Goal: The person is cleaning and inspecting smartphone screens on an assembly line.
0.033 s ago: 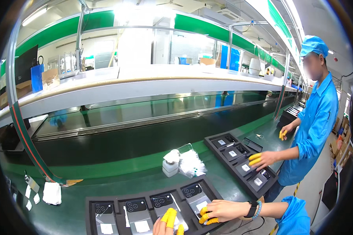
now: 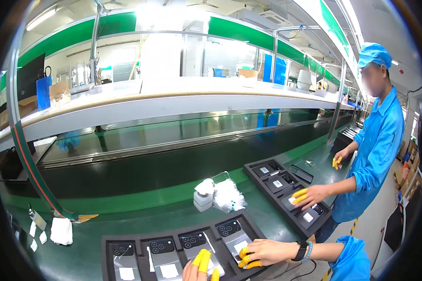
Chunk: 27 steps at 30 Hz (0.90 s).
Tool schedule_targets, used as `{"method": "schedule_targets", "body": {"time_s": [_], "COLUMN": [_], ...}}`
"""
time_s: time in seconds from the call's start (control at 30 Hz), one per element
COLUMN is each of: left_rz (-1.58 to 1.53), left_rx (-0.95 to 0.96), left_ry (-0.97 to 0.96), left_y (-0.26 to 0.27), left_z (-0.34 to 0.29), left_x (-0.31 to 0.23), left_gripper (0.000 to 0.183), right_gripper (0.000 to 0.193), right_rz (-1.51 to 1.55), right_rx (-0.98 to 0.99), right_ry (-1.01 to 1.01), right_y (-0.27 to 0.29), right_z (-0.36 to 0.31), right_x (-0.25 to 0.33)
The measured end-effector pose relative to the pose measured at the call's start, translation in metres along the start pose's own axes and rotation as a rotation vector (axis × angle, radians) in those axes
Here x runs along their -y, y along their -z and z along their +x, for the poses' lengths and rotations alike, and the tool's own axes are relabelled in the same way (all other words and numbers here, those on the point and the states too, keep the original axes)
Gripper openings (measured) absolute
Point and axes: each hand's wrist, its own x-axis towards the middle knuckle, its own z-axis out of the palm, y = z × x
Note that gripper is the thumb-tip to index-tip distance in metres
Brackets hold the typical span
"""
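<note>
A black foam tray [image 2: 254, 228] lies at the near edge of the bench with several smartphones in its slots, camera ends away from me. My left hand [image 2: 200, 268], in yellow finger cots, rests its stretched fingers over the lower part of the third smartphone [image 2: 192, 240]. At the right end, my right hand [image 2: 266, 252] has its cot-covered fingers bent together against the lower right side of another smartphone [image 2: 229, 231], next to its white label [image 2: 240, 246]. White labels show on the two leftmost smartphones [image 2: 162, 259] too. My palms partly hide the tray's near side.
A co-worker in blue [image 2: 377, 145] reaches over a second phone tray [image 2: 255, 177] at right. Between the trays stand a white bottle [image 2: 202, 201] and a pile of clear plastic bags [image 2: 229, 196]. White cloth [image 2: 62, 231] and a small bottle [image 2: 37, 218] lie left. A dark conveyor [image 2: 140, 168] runs behind.
The co-worker's nearer hand has shifted slightly left and down over the second tray. My own hands show no visible movement.
</note>
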Motion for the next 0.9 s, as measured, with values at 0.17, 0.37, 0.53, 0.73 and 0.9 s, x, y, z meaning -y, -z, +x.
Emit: {"method": "schedule_targets", "body": {"time_s": [0.17, 0.37, 0.53, 0.73, 0.9], "left_rz": [-0.032, -0.049, -0.048, 0.005, 0.04], "left_rx": [0.004, 0.077, 0.125, 0.086, 0.066], "left_ry": [-0.044, 0.074, 0.053, 0.034, 0.007], "left_y": [-0.005, -0.012, -0.009, -0.008, -0.009], "left_z": [-0.004, -0.01, -0.007, -0.002, -0.003], "left_x": [0.012, 0.017, 0.017, 0.013, 0.01], "left_gripper": [0.047, 0.047, 0.047, 0.044, 0.042], "right_gripper": [0.025, 0.031, 0.037, 0.038, 0.017], "right_rz": [0.048, 0.066, 0.196, 0.268, 0.422], "right_rx": [-0.15, -0.312, -0.361, -0.298, -0.372], "right_ry": [0.035, 0.122, -0.043, -0.184, -0.409], "right_y": [-0.018, -0.018, -0.028, -0.036, -0.03], "right_z": [-0.012, -0.011, -0.012, -0.011, -0.002], "right_x": [-0.008, 0.001, 0.007, 0.004, 0.008]}}
